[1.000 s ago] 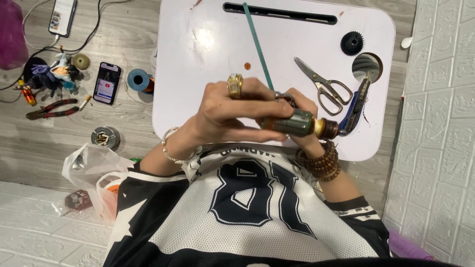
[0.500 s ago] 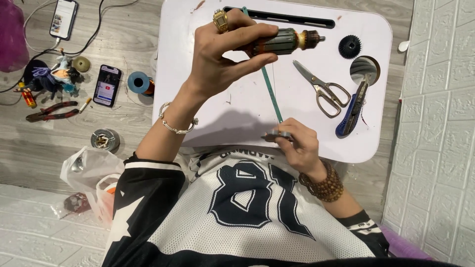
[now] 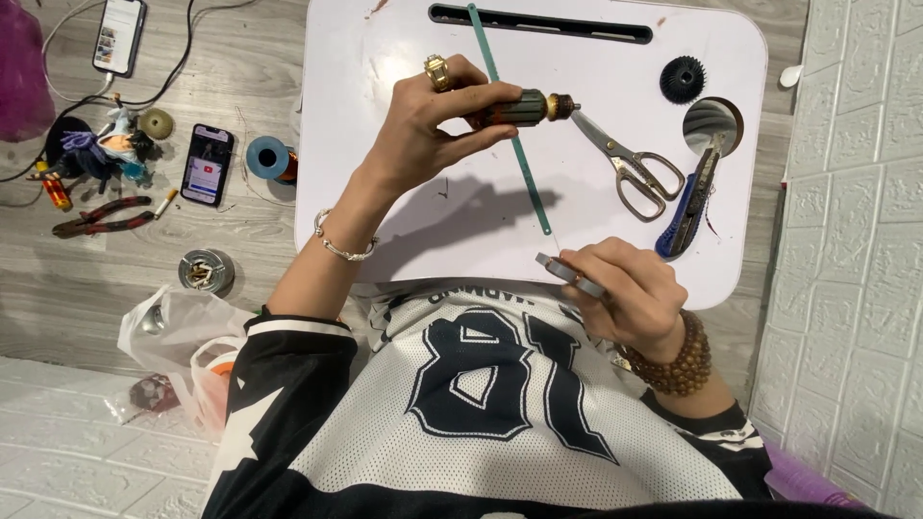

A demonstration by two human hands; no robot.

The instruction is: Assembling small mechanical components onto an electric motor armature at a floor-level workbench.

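Left hand (image 3: 418, 130) has lowered its gripped motor armature (image 3: 514, 108); right hand (image 3: 625, 298) still pinches a blade (image 3: 569, 274).

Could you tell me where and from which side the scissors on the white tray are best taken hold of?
Take the scissors by the loop handles, coming from the person's side. They lie flat and shut, loops toward the person and clear of the blue knife; the blade tips point toward the motor rotor in the left hand.

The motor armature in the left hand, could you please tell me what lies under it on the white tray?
Under the motor armature a thin green strip runs slantwise across the white tray. The left hand and the armature cover a short stretch of it; the scissors lie just beside it.
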